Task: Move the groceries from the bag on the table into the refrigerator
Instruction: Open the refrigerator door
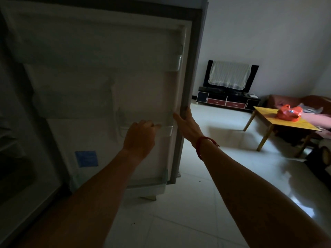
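Up close at left, the fridge door [107, 77] stands wide open, its pale inner side facing the camera and filling most of the view. The fridge [18, 140] cavity at far left is too dark to read. Glossy tiled floor [206, 203] runs back to the far wall, where a TV [213, 76] w/ a white cloth [230, 74] draped over it sits on a low stand [227, 101]. A reddish sofa [295, 100] is at far right. A yellow wooden desk [268, 116] stands in front of the sofa, well apart from the fridge. The orange-red bag [288, 114] lies on the desk, crumpled, w/ sth blue-white showing at its top.

R hand [186, 125] grips the door's free edge: thumb on the inner face, other fingers wrapped round behind. L hand [141, 136] is at the lower door shelf rail [168, 128], fingers curled and tips touching it; can't tell if it actually clasps the rail. A red string bracelet [201, 145] is on the R wrist. A small blue sticker [86, 158] sits low on the door.
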The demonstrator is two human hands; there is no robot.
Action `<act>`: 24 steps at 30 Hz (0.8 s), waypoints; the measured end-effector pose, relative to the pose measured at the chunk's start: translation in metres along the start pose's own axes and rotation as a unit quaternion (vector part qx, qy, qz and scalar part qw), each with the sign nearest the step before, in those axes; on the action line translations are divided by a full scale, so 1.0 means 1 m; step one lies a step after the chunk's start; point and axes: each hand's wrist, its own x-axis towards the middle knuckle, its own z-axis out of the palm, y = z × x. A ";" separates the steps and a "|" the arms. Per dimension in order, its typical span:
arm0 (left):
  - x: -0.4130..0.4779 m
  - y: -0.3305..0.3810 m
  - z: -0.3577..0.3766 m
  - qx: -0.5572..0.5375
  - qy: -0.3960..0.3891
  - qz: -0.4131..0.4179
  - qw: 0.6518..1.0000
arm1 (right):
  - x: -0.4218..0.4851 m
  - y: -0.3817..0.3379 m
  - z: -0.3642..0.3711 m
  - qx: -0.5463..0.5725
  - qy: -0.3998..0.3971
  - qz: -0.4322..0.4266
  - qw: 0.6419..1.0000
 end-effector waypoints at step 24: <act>-0.059 -0.005 -0.079 -0.034 -0.015 -0.034 0.999 | -0.069 -0.041 -0.002 -0.069 -0.001 -0.038 0.997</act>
